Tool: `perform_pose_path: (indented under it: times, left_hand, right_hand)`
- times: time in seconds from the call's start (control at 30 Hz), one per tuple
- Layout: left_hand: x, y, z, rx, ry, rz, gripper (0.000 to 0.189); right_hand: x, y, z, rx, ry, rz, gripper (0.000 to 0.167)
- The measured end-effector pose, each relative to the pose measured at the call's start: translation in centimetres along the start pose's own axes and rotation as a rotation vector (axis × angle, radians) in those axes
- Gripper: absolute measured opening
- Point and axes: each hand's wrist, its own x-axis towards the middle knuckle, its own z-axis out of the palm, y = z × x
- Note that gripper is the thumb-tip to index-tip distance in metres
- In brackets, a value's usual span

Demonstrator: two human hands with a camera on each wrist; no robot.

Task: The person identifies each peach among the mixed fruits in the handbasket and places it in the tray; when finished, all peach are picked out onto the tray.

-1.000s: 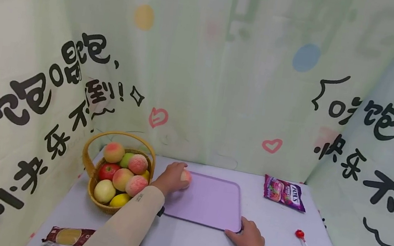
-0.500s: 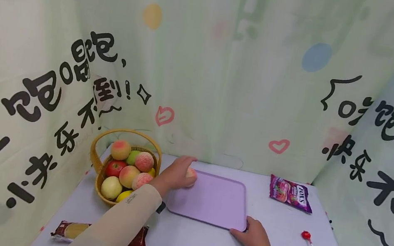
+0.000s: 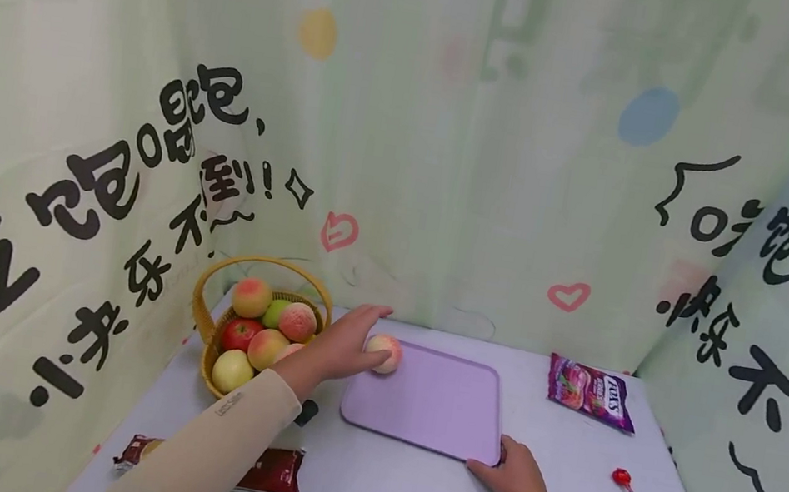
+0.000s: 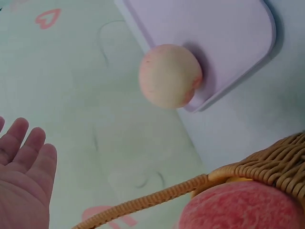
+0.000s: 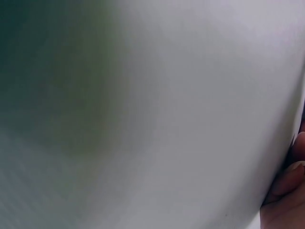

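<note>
A pale pink peach rests at the far left corner of the lilac tray. Beside it, on the basket side, is my left hand, fingers extended and holding nothing; the left wrist view shows a gap between this hand and the peach. My right hand grips the tray's near right corner, thumb along the front edge and fingers at the right side. In the right wrist view only some curled fingers show at the edge of a blurred pale surface.
A wicker basket heaped with fruit stands left of the tray, its handle arching up. A red-brown packet lies partly under my left forearm. On the right are a purple snack bag and a red lollipop. Printed curtains surround the table.
My left hand has let go of the peach and drawn back left toward the basket, leaving the peach on the tray. The right hand keeps its hold. The head view has shifted slightly.
</note>
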Motion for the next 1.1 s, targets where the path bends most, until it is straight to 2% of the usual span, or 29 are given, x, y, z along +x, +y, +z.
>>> perform_pose_path:
  times: [0.23,0.37,0.67,0.87,1.0,1.1]
  left_hand:
    - [-1.3,1.0,-1.0,0.013,0.01,0.044,0.075]
    - [-2.1,1.6,-1.7,-0.017,0.035,0.05,0.076]
    - [-3.7,1.8,-3.3,-0.062,0.095,0.06,0.077]
    - [-4.8,0.9,-4.6,-0.079,0.149,0.078,0.077]
    - [-5.4,0.0,-5.3,-0.061,0.181,0.063,0.075]
    - [-5.8,-0.7,-5.7,-0.083,0.202,0.05,0.075]
  right_hand:
    - [-0.4,0.3,0.3,0.003,-0.002,-0.002,0.092]
    - [-0.3,0.2,0.2,-0.002,-0.006,0.007,0.095]
    - [0.0,0.0,0.1,-0.003,-0.018,0.019,0.098]
    - [0.0,-0.2,0.1,-0.005,-0.025,0.023,0.1]
    - [-0.1,-0.3,0.0,-0.004,-0.023,0.016,0.097]
    - [-0.1,-0.5,-0.2,-0.01,-0.027,0.016,0.098]
